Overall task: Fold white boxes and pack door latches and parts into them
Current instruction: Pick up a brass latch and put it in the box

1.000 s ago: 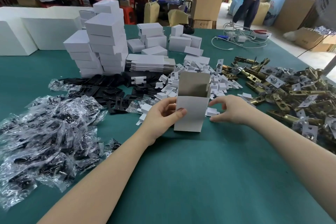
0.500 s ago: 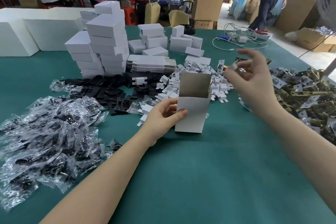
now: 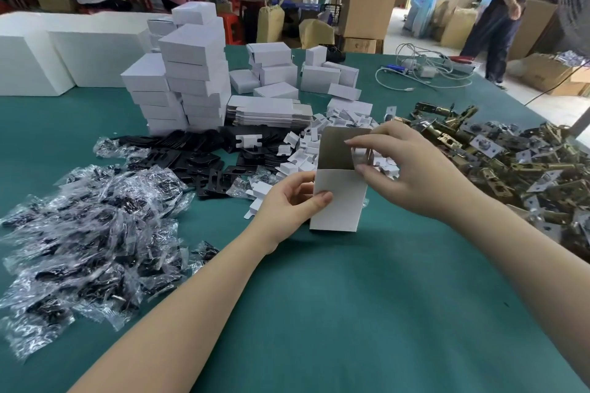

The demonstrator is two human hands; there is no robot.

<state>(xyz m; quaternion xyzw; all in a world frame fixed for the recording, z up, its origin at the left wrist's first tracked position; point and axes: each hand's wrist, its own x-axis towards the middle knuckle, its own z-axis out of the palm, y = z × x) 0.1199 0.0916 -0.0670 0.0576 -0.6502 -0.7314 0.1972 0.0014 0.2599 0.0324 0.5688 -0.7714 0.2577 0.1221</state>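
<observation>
Fingers (image 3: 322,199) of left hand (image 3: 287,201) pinch upright white box (image 3: 338,198) on table (image 3: 351,297); right hand (image 3: 412,169) apparently pinches white insert (image 3: 362,153) at its open mouth; thin card, light, crushable: hold by walls.

You face a green-covered table (image 3: 351,313) in a workshop; brown cartons (image 3: 367,9) stand behind it, daylight falling on the pale floor (image 3: 424,25).

left hand (image 3: 289,201) — gripping | right hand (image 3: 412,169) — fingers pinched
</observation>
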